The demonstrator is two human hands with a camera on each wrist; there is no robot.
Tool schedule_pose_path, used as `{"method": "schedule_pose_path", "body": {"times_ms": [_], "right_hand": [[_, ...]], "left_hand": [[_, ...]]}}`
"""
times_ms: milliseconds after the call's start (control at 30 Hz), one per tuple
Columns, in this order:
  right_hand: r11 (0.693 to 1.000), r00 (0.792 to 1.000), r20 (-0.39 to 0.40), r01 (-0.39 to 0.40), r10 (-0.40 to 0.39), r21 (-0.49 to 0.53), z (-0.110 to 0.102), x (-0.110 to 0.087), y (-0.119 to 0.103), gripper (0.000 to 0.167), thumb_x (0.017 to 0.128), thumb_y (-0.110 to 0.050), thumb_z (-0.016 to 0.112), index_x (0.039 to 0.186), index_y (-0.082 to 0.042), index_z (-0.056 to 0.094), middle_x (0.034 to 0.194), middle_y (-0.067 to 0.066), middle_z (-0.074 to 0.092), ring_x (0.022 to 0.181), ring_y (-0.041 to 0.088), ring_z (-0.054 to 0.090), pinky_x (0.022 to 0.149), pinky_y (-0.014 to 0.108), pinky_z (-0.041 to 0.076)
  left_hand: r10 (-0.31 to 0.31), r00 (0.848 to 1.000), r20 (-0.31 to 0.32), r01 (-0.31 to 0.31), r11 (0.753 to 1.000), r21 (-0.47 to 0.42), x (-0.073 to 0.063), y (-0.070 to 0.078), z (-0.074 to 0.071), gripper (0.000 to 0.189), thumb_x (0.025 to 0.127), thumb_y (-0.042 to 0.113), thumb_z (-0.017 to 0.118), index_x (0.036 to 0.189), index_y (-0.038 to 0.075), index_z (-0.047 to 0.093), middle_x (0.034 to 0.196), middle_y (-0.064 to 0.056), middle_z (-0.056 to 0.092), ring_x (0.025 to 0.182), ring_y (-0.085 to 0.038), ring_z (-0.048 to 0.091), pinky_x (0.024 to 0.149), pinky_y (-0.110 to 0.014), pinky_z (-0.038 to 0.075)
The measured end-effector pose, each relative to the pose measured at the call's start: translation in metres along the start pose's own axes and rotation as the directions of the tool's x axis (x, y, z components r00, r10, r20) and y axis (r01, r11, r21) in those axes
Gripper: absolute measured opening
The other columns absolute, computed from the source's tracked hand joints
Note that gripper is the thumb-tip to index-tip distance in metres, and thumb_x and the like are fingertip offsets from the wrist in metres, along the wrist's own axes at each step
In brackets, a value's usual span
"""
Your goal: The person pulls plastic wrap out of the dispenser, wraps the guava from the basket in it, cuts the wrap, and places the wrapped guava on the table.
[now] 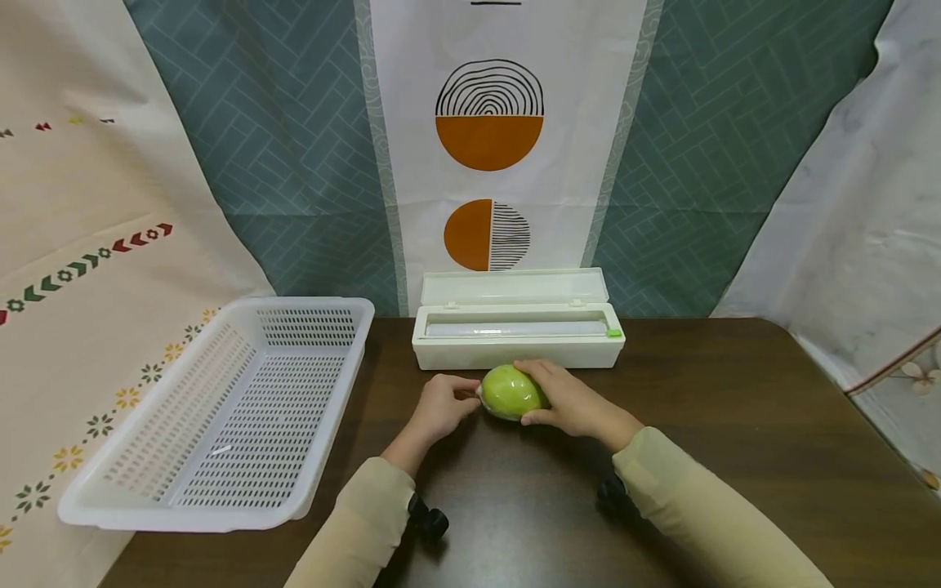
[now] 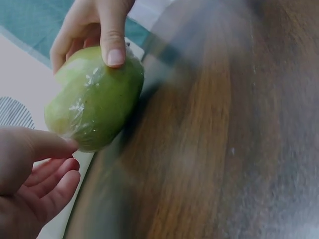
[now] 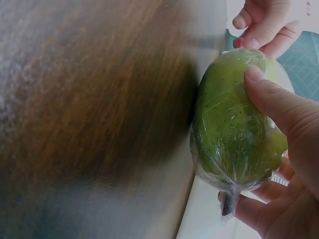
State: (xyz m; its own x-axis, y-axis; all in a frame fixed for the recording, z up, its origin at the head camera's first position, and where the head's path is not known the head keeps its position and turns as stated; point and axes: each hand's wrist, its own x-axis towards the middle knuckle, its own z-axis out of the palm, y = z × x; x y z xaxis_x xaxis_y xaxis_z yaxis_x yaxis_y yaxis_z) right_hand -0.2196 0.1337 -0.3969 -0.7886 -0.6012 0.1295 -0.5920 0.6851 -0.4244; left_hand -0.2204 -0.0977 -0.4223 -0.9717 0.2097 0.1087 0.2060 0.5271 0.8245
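A green mango (image 1: 509,393), wrapped in clear plastic wrap (image 2: 82,107), is held low over the dark table in front of the white box. My right hand (image 1: 569,400) grips it from the right, thumb on the near side and fingers round the far side. At the mango's left end my left hand (image 1: 443,404) pinches the gathered plastic wrap with its thumb and forefinger. Its other fingers (image 2: 62,184) are loosely bent. In the right wrist view, a twisted tail of wrap (image 3: 229,201) sticks out beside my right fingers at the stem end.
A white dispenser box (image 1: 515,353) with its lid (image 1: 515,287) raised stands behind the hands, a roll (image 1: 515,329) inside and a green slider (image 1: 613,333) at its right. A white perforated basket (image 1: 316,457) lies at the left. Printed cloths hang behind the brown table (image 1: 735,425).
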Motion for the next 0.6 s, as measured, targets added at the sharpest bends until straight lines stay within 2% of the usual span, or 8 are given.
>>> {"method": "schedule_pose_path", "body": {"times_ms": [67,267,367,600], "right_hand": [[1.0,1.0,-0.002,0.001,-0.001,0.0,0.0,0.0,0.0,0.081,0.078,-0.029,0.076,0.142,-0.003,0.034,0.138,0.018,0.043,0.124,0.033,0.046,0.101,0.049,0.04],[1.0,1.0,-0.003,0.004,-0.004,-0.003,0.0,0.0,0.001,0.081,0.078,-0.029,0.076,0.142,-0.004,0.034,0.138,0.018,0.043,0.124,0.033,0.046,0.102,0.049,0.04],[1.0,1.0,-0.001,0.002,-0.002,0.001,0.001,0.0,0.001,0.081,0.078,-0.029,0.076,0.143,-0.004,0.034,0.139,0.018,0.042,0.125,0.033,0.045,0.102,0.049,0.04],[1.0,1.0,-0.01,0.02,-0.02,-0.002,0.002,0.0,0.003,0.081,0.078,-0.029,0.076,0.142,-0.004,0.034,0.138,0.017,0.043,0.125,0.032,0.045,0.102,0.048,0.04]], "left_hand": [[0.035,0.999,0.026,-0.036,0.999,0.031,0.002,-0.001,-0.001,0.021,0.081,0.005,0.07,0.102,0.003,0.073,0.092,-0.011,0.073,0.074,-0.012,0.064,0.059,-0.021,0.05],[0.113,0.992,0.06,-0.122,0.978,0.17,0.008,-0.004,-0.002,0.012,0.084,0.009,0.07,0.094,0.006,0.074,0.084,-0.005,0.072,0.072,-0.011,0.061,0.062,-0.023,0.05],[0.127,0.989,0.081,-0.142,0.966,0.217,0.01,-0.004,-0.002,0.009,0.085,0.011,0.068,0.091,0.007,0.073,0.084,-0.003,0.071,0.074,-0.01,0.061,0.066,-0.024,0.05],[0.151,0.978,0.142,-0.184,0.946,0.267,0.013,-0.005,-0.003,0.007,0.086,0.009,0.064,0.086,0.006,0.07,0.08,-0.002,0.067,0.071,-0.009,0.055,0.066,-0.025,0.048]]}}
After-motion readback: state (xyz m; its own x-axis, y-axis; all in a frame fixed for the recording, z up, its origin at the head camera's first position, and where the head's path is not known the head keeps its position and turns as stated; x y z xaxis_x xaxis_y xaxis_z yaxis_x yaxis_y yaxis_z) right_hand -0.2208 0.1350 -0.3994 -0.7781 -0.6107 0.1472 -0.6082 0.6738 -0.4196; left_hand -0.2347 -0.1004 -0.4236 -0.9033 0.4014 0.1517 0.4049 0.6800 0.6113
